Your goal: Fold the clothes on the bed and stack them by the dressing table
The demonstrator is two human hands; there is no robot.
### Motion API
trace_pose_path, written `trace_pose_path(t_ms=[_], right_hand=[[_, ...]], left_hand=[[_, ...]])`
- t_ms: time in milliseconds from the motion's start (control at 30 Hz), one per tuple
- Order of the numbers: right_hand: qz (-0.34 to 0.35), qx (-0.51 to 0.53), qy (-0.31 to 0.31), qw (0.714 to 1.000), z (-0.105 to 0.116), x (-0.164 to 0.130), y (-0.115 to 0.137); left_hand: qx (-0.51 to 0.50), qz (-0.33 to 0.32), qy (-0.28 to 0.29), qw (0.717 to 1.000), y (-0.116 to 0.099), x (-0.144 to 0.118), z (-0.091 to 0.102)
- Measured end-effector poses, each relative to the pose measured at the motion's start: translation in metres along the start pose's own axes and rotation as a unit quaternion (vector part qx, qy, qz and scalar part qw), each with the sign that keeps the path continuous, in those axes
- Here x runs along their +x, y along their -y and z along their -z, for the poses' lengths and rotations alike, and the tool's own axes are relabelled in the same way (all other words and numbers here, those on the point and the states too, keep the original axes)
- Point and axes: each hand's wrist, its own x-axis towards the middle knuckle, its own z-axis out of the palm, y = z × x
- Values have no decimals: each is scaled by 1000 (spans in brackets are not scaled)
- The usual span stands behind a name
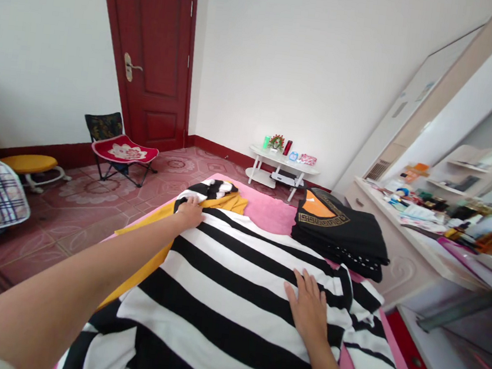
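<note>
A black-and-white striped garment (232, 301) with yellow trim lies spread over a pink bed cover (269, 211). My left hand (190, 212) reaches far forward and grips the garment's far edge near its yellow collar part. Flat and with fingers apart, my right hand (308, 307) presses on the stripes at the garment's right side. A folded black garment with an orange and gold pattern (338, 230) sits on the bed beyond my right hand.
A dresser (421, 240) crowded with bottles stands at the right. A small white table (281, 168) is by the far wall. A folding chair (119, 146), a yellow stool (35, 165) and a red door (154, 50) are at the left.
</note>
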Motion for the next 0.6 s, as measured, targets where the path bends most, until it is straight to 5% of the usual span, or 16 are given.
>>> trace_pose_path(t_ms=[100, 233, 433, 600], right_hand=[[0, -5, -6, 1000, 0, 1, 0], [-4, 1, -5, 1000, 0, 2, 0], [-14, 18, 8, 1000, 2, 5, 1], [-14, 25, 3, 1000, 3, 6, 0]], left_hand=[[3, 46, 10, 999, -1, 23, 5], [-14, 22, -10, 1000, -31, 46, 7], [-68, -1, 11, 998, -87, 58, -18], [-115, 0, -12, 993, -99, 68, -25]])
